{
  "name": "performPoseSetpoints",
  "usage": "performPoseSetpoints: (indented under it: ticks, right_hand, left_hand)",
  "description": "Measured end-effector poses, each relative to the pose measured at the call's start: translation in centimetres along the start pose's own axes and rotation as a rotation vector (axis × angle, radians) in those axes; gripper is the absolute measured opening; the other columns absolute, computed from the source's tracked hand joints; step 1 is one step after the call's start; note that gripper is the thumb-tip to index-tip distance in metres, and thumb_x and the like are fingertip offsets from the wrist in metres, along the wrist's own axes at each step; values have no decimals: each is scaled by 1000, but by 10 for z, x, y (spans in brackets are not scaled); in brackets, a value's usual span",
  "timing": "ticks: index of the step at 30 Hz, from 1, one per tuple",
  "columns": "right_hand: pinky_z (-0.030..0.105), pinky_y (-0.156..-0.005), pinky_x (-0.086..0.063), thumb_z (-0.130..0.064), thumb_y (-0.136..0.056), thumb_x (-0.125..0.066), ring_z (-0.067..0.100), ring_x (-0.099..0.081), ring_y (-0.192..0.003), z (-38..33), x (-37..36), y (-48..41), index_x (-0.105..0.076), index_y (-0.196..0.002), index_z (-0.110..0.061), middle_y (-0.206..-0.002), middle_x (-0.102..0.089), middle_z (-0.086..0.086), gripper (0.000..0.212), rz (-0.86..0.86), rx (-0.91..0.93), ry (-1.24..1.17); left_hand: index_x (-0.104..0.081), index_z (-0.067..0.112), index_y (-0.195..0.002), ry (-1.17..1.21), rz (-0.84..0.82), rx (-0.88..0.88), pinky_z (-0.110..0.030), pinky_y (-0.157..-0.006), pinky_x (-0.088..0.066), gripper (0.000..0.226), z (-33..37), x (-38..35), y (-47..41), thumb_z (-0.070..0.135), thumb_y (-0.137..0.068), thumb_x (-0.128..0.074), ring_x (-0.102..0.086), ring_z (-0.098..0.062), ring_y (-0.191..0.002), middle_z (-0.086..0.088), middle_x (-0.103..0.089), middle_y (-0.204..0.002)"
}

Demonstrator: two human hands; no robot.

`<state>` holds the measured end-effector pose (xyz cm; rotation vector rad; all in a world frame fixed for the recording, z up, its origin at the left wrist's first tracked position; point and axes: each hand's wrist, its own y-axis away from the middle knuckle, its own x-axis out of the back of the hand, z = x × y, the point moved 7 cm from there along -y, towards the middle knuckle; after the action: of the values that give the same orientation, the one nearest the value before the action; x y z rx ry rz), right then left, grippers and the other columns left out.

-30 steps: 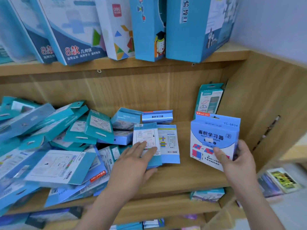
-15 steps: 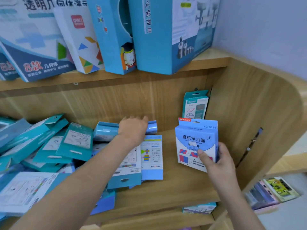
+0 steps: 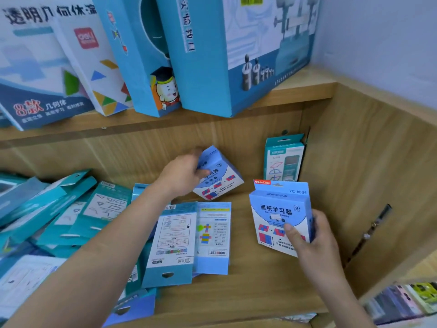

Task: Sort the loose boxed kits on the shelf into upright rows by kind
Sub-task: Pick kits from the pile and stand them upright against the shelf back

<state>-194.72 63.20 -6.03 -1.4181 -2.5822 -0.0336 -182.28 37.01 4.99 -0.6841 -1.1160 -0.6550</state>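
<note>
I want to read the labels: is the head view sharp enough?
Head view: the upright box in the right hand reads sharply; the tilted box in the left hand is motion-blurred; upper-shelf boxes are soft and splayed by lens distortion.

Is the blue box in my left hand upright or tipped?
Tipped. The left hand grips the blue box at a slant, its print running diagonally.

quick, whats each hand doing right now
Left hand: grips the tilted blue box.
Right hand: holds the upright blue box.
</note>
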Motion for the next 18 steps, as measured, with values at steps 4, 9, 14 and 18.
performPoseSetpoints:
  ticks: [4,9,14,18]
  right_hand:
    - [20,-58,-51,-23,-84,-69,-4,-65,-77,-7,-7,-5,-55,-95,-30,-92,-69,-13,19,-16,35,-10]
    - [13,-56,-51,-16,-82,-71,-3,-66,-74,-19,-12,-16,-58,-99,-26,-89,-69,-12,23,9,105,-3]
    - [26,-68,-56,-15,-83,-70,5,-67,-85,-19,-31,-22,-56,-99,-31,-95,-69,-11,26,-50,117,-1]
    - [27,-72,-52,-10,-85,-68,8,-64,-92,-17,-49,-17,-53,-106,-21,-97,-65,-12,28,-67,105,-36]
  left_hand:
    - [-41,11,-117,-378,-99,-68,-35,-64,-37,33,0,-13,13,29,-92,-54,-58,-35,-95,-12,-61,-98]
    - [-42,11,-108,-414,-249,-80,-32,-67,-35,23,-6,-25,21,25,-93,-53,-56,-29,-91,-9,-61,-101]
    - [-42,12,-98,-320,-351,-47,-32,-59,-31,14,-6,-25,25,22,-95,-51,-44,-19,-70,2,-46,-72]
    - [-42,12,-109,-259,-305,-14,-35,-68,-40,22,-9,-23,28,25,-95,-53,-52,-25,-84,-4,-51,-84]
